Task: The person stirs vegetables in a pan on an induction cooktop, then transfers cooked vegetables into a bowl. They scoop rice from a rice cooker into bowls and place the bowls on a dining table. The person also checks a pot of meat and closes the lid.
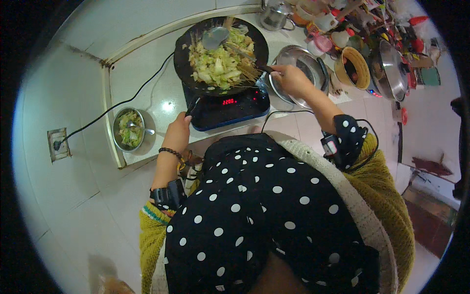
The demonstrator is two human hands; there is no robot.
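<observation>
While the left hand (178, 130) curls around the handle (195, 104) of a round black wok (261, 43), the right hand (292, 82) clasps a round-headed metal ladle (215, 38), its long axis slanting forward-left over chopped cabbage (215, 72).

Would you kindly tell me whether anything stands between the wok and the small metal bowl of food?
Nothing visible stands directly between the wok and the metal bowl; the black cord passes beyond that gap, and the left hand is on its near side.
</observation>
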